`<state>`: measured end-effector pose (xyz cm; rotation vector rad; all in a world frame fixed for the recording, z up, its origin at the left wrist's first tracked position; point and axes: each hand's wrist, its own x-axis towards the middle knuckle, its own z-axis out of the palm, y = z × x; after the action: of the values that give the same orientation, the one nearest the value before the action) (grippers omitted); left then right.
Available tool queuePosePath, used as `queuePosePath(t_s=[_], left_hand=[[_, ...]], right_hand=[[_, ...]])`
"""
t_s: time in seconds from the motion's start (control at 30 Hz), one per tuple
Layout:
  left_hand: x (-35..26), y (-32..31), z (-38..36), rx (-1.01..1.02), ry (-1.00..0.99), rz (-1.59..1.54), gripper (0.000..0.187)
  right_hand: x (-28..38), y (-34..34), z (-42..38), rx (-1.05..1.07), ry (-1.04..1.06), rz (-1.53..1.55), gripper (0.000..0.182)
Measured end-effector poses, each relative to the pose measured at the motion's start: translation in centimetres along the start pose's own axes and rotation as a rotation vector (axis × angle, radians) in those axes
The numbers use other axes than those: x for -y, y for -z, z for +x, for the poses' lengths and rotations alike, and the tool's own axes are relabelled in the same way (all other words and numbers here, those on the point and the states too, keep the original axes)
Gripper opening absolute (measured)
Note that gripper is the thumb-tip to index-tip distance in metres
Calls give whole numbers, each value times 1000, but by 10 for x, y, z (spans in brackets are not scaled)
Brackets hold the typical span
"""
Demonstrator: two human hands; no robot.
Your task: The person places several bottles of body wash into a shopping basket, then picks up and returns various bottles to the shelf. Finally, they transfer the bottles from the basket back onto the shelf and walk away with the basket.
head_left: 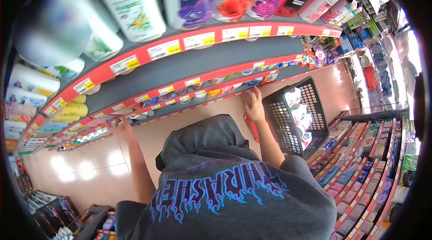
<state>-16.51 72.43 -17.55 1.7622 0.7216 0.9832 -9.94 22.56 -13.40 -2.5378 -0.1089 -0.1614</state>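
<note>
My left hand [120, 127] is raised at the edge of the lower shelf [135, 115], fingers apart, with nothing visible in it. My right hand [254, 105] is near the lower shelf edge, just left of a black basket [318, 105]; its fingers are partly bent and spread, and no item shows between them. A red handle [250, 127] hangs beside my right wrist. Inside the basket lie several white bottles or packs [297, 109]. Above my hands, the upper shelf [198, 38] holds several upright bottles, among them a purple-labelled one [196, 1] and a white one [130, 6].
Racks of small boxed goods [360, 168] stand at the right. The tiled floor [85, 163] shows at the left and below the shelves. Dark crates [87, 222] with goods stand at the lower left. Yellow bottles [69, 111] lie along the shelf's left end.
</note>
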Motion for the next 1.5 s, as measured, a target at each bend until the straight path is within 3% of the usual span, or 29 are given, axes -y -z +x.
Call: queuePosePath(t_s=[0.1,0.27,0.37,0.47,0.67,0.77,0.83,1.07,1.33,1.37,1.47,1.5], left_hand=[[-22,-3,-81,43,101,30,76],[-6,-23,-176,143,370,235,77],[-22,-62,-211,174,349,251,76],[-77,-111,-252,276,279,180,74],[-161,-178,-321,556,112,226,70],[-169,-191,-338,717,-111,292,68],[-186,-196,-343,811,-156,350,66],[-202,-194,-352,1008,-138,501,64],[-210,-208,-344,1190,-160,496,63],[-209,-204,-342,1195,-159,471,62],[-202,-188,-333,1188,-105,525,62],[-200,-183,-330,1200,-116,549,62]], right_hand=[[-34,7,10,11,-14,64,48],[-110,46,13,25,-34,103,49],[-169,74,2,-43,-50,38,47],[-222,103,-17,-53,-129,-3,45],[-306,135,-73,124,-294,118,43],[-347,129,-104,223,-325,140,43],[-356,129,-119,176,-198,124,43],[-359,127,-118,32,-472,473,39],[-376,104,-126,-83,-529,561,25],[-385,99,-131,-52,-437,498,34],[-361,115,-129,-231,-582,583,46],[-353,134,-128,-227,-570,465,57]])
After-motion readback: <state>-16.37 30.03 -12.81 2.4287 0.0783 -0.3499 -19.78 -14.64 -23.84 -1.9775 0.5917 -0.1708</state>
